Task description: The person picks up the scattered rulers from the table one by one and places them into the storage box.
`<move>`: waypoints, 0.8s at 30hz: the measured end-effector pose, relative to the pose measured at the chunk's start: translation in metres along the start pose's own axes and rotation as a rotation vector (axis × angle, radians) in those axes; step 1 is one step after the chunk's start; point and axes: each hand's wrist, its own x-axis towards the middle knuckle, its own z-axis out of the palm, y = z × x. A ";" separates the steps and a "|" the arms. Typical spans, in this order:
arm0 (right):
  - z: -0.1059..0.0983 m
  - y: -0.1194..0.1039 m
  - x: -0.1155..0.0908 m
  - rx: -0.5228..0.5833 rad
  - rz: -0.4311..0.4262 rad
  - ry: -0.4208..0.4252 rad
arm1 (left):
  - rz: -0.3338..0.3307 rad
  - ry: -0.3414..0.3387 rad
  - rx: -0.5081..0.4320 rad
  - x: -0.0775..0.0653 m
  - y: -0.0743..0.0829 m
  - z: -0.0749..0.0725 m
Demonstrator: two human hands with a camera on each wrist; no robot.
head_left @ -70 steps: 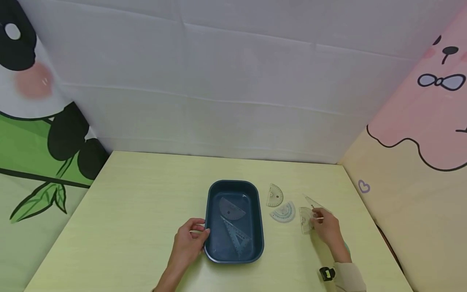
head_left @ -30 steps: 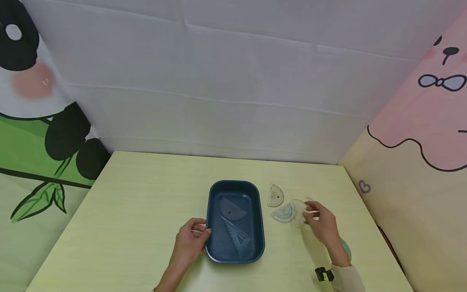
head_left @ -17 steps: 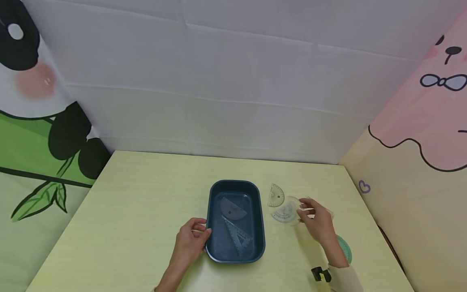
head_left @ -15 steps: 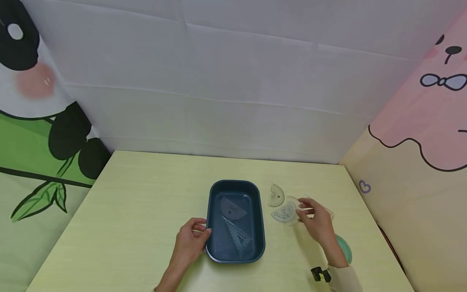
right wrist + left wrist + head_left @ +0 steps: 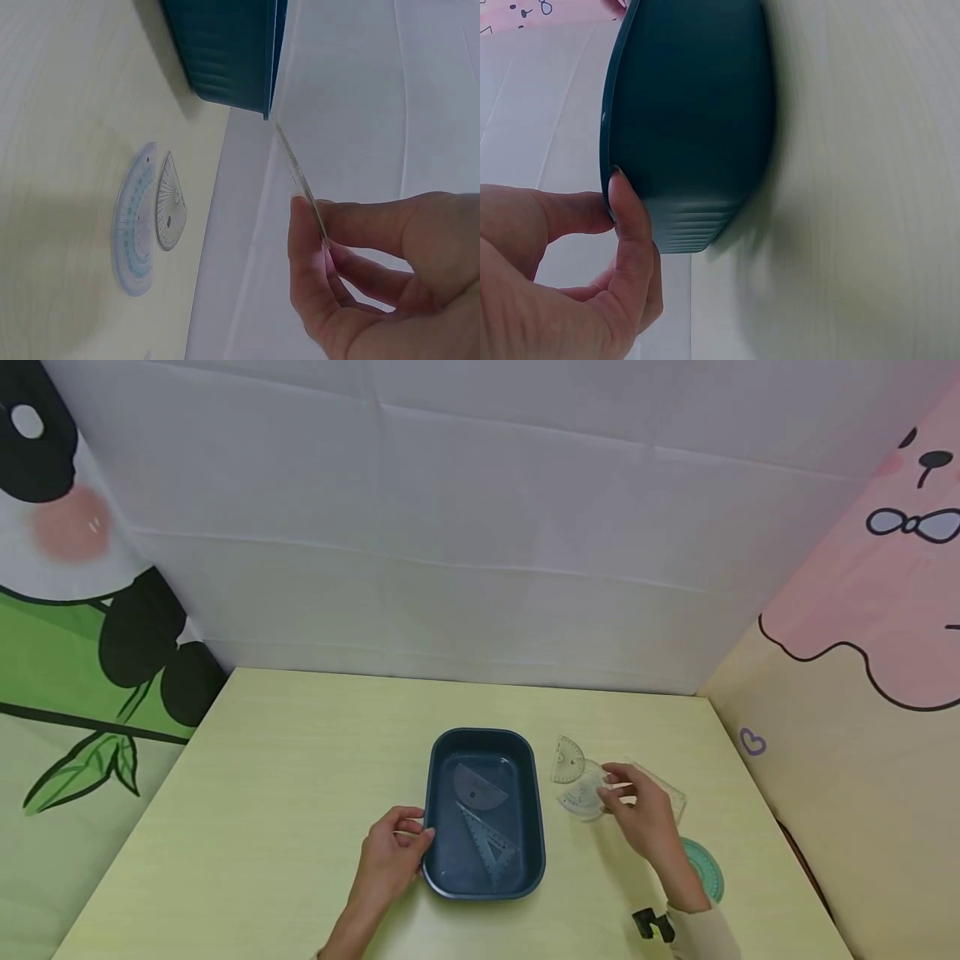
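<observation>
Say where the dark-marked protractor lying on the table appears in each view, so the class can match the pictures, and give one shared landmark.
Head: the dark-marked protractor is right of centre, beside the far half of the blue tray.
Left wrist: not in it.
Right wrist: left of centre, just right of the blue-printed protractor.
Shared landmark: the blue tray, in all three views.

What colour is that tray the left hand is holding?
The tray is dark blue, best seen in the head view; the wrist views make it look more teal.
</observation>
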 end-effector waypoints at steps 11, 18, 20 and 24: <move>0.007 -0.011 0.000 0.017 -0.051 -0.021 | 0.001 -0.001 0.002 -0.002 0.002 -0.001; 0.015 -0.015 0.002 0.042 -0.077 -0.025 | -0.004 -0.004 0.000 0.000 0.000 0.000; 0.018 -0.016 0.002 0.056 -0.077 -0.032 | -0.002 -0.005 -0.002 0.000 0.000 0.000; 0.024 -0.019 0.002 0.086 -0.074 -0.048 | 0.006 -0.004 -0.002 0.001 -0.001 0.001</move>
